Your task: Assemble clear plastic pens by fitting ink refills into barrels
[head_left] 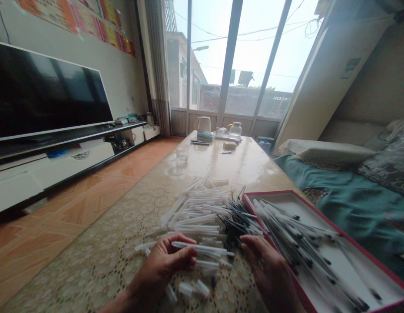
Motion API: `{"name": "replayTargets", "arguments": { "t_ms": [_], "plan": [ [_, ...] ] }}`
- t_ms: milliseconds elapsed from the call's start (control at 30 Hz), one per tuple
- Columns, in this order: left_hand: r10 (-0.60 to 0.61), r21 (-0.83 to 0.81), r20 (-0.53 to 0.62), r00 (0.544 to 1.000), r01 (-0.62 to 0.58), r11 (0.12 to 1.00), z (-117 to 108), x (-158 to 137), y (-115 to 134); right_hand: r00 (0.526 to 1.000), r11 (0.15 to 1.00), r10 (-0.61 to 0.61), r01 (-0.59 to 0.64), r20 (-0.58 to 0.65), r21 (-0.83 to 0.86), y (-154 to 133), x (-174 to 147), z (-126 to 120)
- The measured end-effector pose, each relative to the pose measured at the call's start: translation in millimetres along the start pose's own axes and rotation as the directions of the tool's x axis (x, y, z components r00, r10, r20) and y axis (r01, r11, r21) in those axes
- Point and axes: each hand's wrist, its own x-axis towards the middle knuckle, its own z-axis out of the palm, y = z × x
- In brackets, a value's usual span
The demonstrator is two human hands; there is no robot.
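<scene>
My left hand (171, 256) is closed on a translucent white pen barrel (202, 248) that lies roughly level, with a black piece at its right end. To its right, my right hand (265, 267) hangs beside a heap of thin black pen refills (239, 217); its fingers are slightly curled and apart, with nothing visible between them. Many loose white pen barrels (198, 213) lie on the table beyond both hands. Short clear pen caps (186, 288) and a small black piece (213, 281) are on the tablecloth between my forearms.
At the right, a red-edged shallow box (348, 261) holds many pens with black ends (296, 234). A drinking glass (181, 155), a glass jug (235, 129) and a small box (230, 144) stand farther along the table (124, 230). A bed (306, 174) borders the right side.
</scene>
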Motion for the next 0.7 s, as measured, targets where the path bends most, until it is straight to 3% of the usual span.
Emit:
{"name": "replayTargets", "arguments": {
  "t_ms": [100, 200, 367, 533, 700],
  "plan": [
    [0.006, 0.032, 0.005, 1.000, -0.006, 0.999, 2.9, -2.5, 2.4, 0.985, 0.987, -0.151, 0.146, 0.085, 0.060, -9.6, -3.4, 6.1],
    [0.004, 0.076, 0.013, 1.000, -0.005, 0.997, 5.6, -5.3, 4.7, 0.974, 0.978, -0.207, 0.204, 0.097, 0.035, -13.5, -8.1, 11.4],
    [0.034, 0.062, 0.012, 0.999, -0.035, 0.997, 2.9, -4.3, 6.6, 0.971, 0.974, -0.181, 0.198, 0.157, -0.105, -3.8, -6.5, 6.4],
    [0.105, 0.066, -0.098, 0.990, -0.099, 0.993, -8.2, 1.9, 10.9, 0.980, 0.903, -0.193, 0.197, 0.050, -0.381, 22.9, 6.6, -14.7],
    [0.212, 0.375, -0.098, 0.972, -0.161, 0.913, -14.8, 0.9, 13.8, 0.992, 0.764, -0.127, 0.115, 0.028, -0.635, 42.1, 13.6, -31.3]
  ]
}}
